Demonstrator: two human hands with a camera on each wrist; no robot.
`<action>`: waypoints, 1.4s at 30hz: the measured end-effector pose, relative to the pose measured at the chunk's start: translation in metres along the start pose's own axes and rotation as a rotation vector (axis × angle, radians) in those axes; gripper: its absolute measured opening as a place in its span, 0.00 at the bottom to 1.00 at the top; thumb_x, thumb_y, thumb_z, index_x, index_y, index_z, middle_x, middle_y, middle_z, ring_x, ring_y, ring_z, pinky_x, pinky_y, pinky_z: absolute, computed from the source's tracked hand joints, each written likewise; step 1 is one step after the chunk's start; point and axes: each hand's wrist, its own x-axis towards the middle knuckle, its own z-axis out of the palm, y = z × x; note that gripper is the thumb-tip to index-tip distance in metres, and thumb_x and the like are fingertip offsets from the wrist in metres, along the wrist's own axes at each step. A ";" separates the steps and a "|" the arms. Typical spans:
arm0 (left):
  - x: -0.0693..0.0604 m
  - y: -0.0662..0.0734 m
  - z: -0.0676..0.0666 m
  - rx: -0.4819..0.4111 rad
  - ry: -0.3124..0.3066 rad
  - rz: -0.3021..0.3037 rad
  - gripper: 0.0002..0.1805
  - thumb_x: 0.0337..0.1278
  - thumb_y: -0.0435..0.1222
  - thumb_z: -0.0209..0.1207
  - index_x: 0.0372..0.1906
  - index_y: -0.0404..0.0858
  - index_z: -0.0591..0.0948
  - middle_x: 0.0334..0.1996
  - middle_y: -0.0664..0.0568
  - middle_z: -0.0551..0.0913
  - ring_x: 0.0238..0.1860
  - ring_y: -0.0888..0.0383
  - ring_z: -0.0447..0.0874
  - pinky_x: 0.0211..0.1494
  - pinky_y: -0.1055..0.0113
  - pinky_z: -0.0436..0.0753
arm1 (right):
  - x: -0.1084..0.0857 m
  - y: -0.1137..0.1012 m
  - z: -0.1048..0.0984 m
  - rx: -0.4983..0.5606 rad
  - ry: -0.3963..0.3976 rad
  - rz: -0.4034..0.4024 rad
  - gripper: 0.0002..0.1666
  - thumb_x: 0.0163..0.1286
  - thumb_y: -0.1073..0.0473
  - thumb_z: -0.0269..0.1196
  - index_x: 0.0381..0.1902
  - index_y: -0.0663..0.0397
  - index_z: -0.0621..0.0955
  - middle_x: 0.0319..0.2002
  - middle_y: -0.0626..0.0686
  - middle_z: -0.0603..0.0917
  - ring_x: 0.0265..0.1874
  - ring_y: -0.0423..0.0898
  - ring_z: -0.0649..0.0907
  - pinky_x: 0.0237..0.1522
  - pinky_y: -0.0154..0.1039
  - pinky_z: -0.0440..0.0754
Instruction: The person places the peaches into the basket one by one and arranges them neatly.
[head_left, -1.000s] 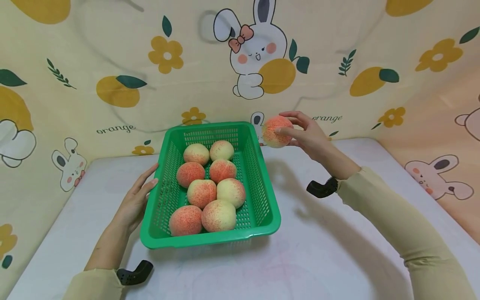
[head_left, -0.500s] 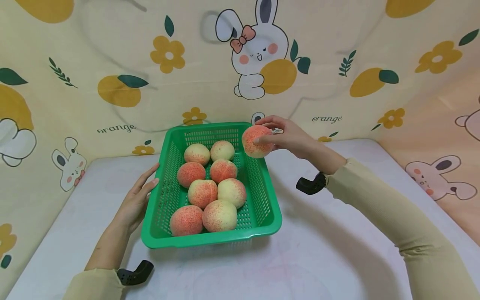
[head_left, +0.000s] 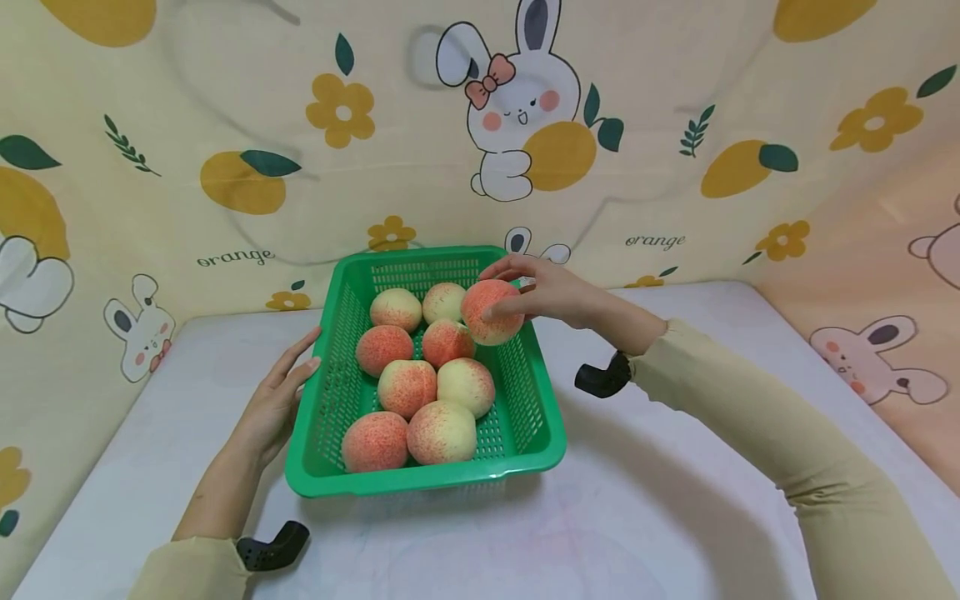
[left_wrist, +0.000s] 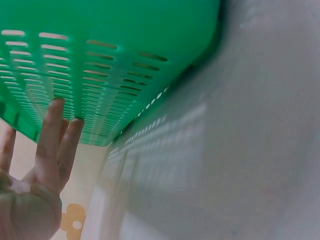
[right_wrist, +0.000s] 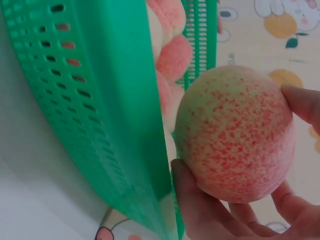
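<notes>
My right hand (head_left: pixel 551 290) holds a red-speckled peach (head_left: pixel 492 312) between thumb and fingers, above the right back part of a green plastic basket (head_left: pixel 551 417). In the right wrist view, the peach (right_wrist: pixel 237 135) is beside the basket's rim, with fingertips around its lower side and the thumb on it. At the basket's left side is my left hand (head_left: pixel 270 408), its fingers against the outer wall. The left wrist view shows those fingers (left_wrist: pixel 47 150) straight, touching the slotted wall from outside. Several peaches (head_left: pixel 407 388), red and pale yellow, lie inside the basket.
The basket stands on a white-covered table (head_left: pixel 637 517). Behind it hangs a cream cloth (head_left: pixel 420 192) printed with rabbits, oranges and flowers. Black wrist devices are strapped on at the left (head_left: pixel 272 547) and right (head_left: pixel 603 377) sleeves.
My right hand has carried the peach left and down, from beside the basket's back right corner to over its inside. The left hand has stayed at the basket's side.
</notes>
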 end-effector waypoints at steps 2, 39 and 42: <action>0.000 0.000 0.000 0.001 -0.006 0.003 0.30 0.72 0.47 0.48 0.74 0.60 0.55 0.51 0.60 0.73 0.40 0.65 0.85 0.41 0.69 0.84 | 0.001 0.000 0.004 -0.039 -0.017 -0.006 0.28 0.60 0.58 0.69 0.58 0.53 0.74 0.58 0.56 0.73 0.44 0.53 0.78 0.42 0.39 0.81; -0.001 0.002 0.003 0.010 0.013 -0.020 0.31 0.71 0.48 0.50 0.74 0.61 0.55 0.48 0.63 0.77 0.39 0.65 0.85 0.40 0.68 0.85 | 0.017 0.005 0.006 -0.311 -0.151 -0.037 0.28 0.61 0.63 0.68 0.58 0.57 0.72 0.55 0.63 0.73 0.56 0.61 0.78 0.54 0.50 0.79; 0.001 0.002 0.002 0.017 0.010 -0.015 0.31 0.71 0.48 0.49 0.74 0.61 0.55 0.48 0.62 0.76 0.39 0.65 0.85 0.40 0.68 0.85 | 0.016 0.004 0.006 -0.397 -0.125 -0.083 0.26 0.59 0.64 0.69 0.54 0.60 0.73 0.52 0.62 0.77 0.54 0.58 0.80 0.56 0.49 0.79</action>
